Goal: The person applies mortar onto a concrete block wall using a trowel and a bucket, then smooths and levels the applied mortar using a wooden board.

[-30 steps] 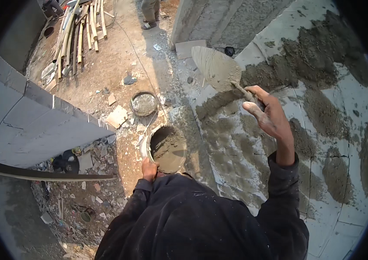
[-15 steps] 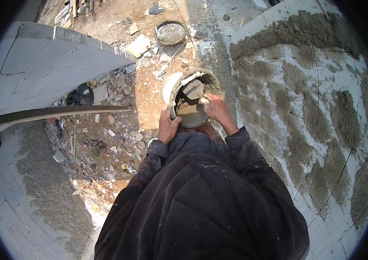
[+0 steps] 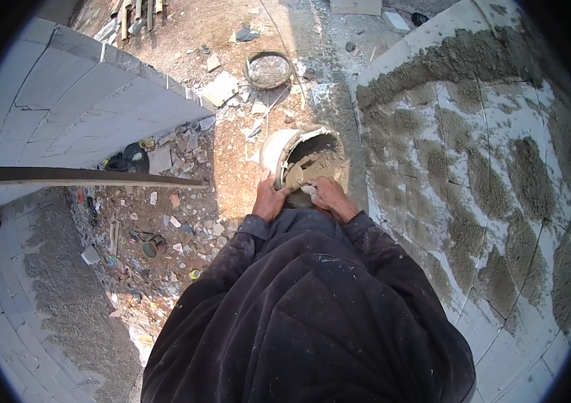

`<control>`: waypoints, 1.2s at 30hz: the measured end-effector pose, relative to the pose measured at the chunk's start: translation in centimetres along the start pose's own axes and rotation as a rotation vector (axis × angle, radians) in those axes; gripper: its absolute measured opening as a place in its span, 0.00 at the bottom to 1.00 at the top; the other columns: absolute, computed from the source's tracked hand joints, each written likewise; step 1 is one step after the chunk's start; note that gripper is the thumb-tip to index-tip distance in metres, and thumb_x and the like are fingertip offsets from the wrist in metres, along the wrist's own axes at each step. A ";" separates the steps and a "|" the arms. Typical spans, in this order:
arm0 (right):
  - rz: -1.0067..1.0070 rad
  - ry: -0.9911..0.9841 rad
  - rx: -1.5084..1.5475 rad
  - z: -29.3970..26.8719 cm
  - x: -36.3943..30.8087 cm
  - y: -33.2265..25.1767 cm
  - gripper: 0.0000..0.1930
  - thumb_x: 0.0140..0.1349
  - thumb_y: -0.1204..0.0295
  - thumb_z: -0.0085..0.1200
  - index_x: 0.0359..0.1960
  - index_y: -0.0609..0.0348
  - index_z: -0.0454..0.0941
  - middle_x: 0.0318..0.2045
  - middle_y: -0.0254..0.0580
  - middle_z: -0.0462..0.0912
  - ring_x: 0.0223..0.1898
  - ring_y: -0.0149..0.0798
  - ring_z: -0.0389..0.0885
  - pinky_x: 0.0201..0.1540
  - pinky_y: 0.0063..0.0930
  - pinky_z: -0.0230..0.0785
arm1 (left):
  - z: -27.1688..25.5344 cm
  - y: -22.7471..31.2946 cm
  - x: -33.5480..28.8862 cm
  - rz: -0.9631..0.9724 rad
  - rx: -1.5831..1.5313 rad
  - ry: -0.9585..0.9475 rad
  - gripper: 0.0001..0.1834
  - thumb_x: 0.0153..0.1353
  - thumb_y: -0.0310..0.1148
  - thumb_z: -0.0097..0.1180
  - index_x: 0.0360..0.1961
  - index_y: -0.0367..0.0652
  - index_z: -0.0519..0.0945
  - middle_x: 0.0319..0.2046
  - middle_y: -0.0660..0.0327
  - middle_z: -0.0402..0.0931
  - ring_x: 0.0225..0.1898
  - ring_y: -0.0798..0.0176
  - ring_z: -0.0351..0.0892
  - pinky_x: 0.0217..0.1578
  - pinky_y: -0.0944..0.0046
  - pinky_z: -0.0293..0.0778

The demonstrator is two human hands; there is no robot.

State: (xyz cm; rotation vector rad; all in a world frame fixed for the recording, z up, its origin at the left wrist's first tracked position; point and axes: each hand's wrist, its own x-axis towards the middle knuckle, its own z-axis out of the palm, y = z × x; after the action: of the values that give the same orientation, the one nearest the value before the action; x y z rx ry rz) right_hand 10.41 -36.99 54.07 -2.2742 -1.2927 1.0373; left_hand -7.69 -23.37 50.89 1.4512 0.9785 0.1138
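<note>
A white bucket (image 3: 273, 149) caked with grey mortar is tilted in front of me, its mouth turned toward the right. Wet mortar (image 3: 330, 162) lies inside it. My left hand (image 3: 270, 201) is closed on the bucket's near-left rim. In my right hand (image 3: 332, 199), at the near-right side of the mouth, is a trowel (image 3: 293, 176) held by its handle. Its mortar-smeared blade points left, inside the mouth near the rim. The blade's far edge blends with the mortar.
To the right stands a block wall (image 3: 460, 168) patched with wet mortar. Another pale block wall (image 3: 77, 101) rises at left, with a long wooden board (image 3: 97, 176) below it. Rubble (image 3: 185, 228) litters the ground. A round mortar-crusted basin (image 3: 269, 70) sits farther ahead.
The bucket has tipped further to the right. My right hand has come nearer to me, and the trowel blade has moved down from the middle of the mouth toward the near rim.
</note>
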 end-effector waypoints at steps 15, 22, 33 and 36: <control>-0.297 0.529 -0.133 -29.0 3.8 -15.7 0.29 0.66 0.53 0.73 0.64 0.51 0.83 0.54 0.51 0.89 0.55 0.60 0.86 0.55 0.51 0.78 | -9.1 1.4 12.5 -0.240 -0.355 0.111 0.15 0.58 0.17 0.60 0.48 0.34 0.82 0.36 0.46 0.87 0.25 0.49 0.88 0.24 0.52 0.87; -0.768 0.727 -0.494 -54.7 -10.8 -37.7 0.24 0.69 0.63 0.71 0.63 0.60 0.82 0.48 0.50 0.87 0.46 0.55 0.88 0.46 0.45 0.79 | -6.1 9.5 20.1 -0.115 -0.131 0.027 0.17 0.59 0.17 0.59 0.51 0.32 0.82 0.41 0.44 0.88 0.30 0.45 0.91 0.26 0.49 0.89; -1.468 0.676 -0.470 -72.8 -25.7 -56.7 0.22 0.84 0.57 0.51 0.56 0.67 0.83 0.30 0.39 0.85 0.22 0.28 0.82 0.21 0.21 0.77 | -4.8 14.2 23.8 -0.032 -0.175 0.043 0.18 0.59 0.17 0.59 0.53 0.31 0.81 0.42 0.43 0.88 0.32 0.44 0.91 0.27 0.48 0.90; -1.514 0.723 -0.242 -77.4 -26.2 -57.1 0.22 0.85 0.58 0.49 0.57 0.69 0.82 0.29 0.39 0.85 0.23 0.29 0.83 0.22 0.19 0.77 | -6.0 14.3 23.4 -0.060 -0.200 0.093 0.19 0.59 0.17 0.59 0.53 0.30 0.81 0.43 0.42 0.88 0.32 0.43 0.92 0.28 0.48 0.90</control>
State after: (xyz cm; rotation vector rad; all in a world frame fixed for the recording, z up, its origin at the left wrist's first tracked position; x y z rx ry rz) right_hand 23.71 -23.09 151.83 -0.9012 -2.0652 -0.4330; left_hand 10.27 -1.84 52.85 1.2416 1.0546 0.2300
